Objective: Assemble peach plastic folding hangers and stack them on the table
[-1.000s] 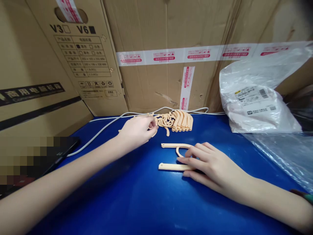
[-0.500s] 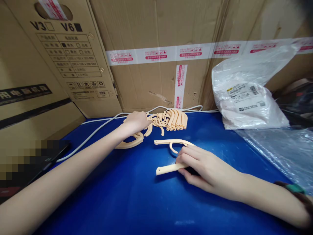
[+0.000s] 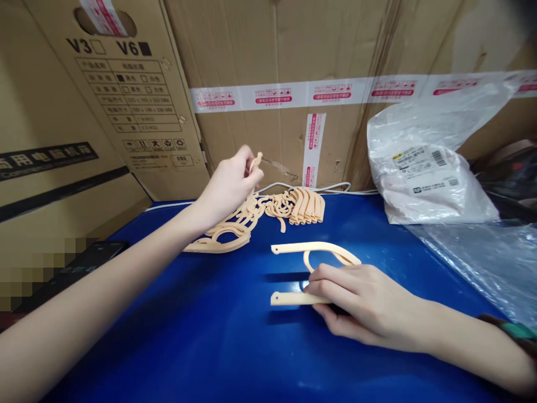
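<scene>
I've got left hand point(image 3: 230, 182) raised left of centre, grip pinching small beige piece point(image 3: 259, 158); right hand point(image 3: 358, 302), lower right, pinching beige plastic frame point(image 3: 293, 248) above blue table point(image 3: 201, 347). Cardboard boxes point(image 3: 235, 137) behind.

left hand point(image 3: 230, 183): raised, fingers point(image 3: 244, 153) pinched | right hand point(image 3: 369, 305): lower, turned inward, fingers curled, seemingly closed

A small curved piece point(image 3: 257, 160) is aloft, left of two hole-ended beige bars point(image 3: 296, 247).
</scene>
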### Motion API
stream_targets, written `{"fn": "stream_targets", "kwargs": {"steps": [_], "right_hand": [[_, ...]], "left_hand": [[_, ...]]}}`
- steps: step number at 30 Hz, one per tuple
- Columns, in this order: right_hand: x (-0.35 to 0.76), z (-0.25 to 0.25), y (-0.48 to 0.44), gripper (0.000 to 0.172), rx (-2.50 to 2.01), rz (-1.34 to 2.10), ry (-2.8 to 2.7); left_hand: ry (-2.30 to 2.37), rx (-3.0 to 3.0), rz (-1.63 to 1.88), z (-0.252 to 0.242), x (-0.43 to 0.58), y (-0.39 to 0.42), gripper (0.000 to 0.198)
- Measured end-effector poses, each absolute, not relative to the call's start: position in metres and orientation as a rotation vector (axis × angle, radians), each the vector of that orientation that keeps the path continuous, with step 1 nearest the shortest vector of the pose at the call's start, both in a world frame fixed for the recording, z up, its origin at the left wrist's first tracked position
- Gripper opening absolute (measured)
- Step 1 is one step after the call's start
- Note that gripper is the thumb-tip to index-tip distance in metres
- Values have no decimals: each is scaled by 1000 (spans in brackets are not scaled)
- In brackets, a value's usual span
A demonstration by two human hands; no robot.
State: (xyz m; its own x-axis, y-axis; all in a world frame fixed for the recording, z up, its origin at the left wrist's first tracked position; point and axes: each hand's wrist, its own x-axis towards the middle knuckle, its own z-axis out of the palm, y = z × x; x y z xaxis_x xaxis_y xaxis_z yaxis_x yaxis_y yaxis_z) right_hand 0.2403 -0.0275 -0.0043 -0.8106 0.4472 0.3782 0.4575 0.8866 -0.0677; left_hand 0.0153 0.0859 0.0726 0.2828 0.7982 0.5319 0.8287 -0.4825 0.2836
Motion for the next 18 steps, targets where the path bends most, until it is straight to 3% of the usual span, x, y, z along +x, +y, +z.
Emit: {"fn": "stream_targets", "kwargs": {"steps": [3,9,15,18], "right_hand": [[239,-4,-29,17,-683,-16,-2664],[240,-8,-28,12,-732,36,-2646],[241,-7,-26,10,-829,50,-2599],[241,-7,-26,22,-897,49,-2578]], "left_hand": [[-1393,-2584,-1156,82,16,48,8],[-1239,-2708,-769,49,14,-13,17],[-1326,-2924,-524,15,5,-17,29],[-1398,-3021,-471,11,4,-14,29]]}}
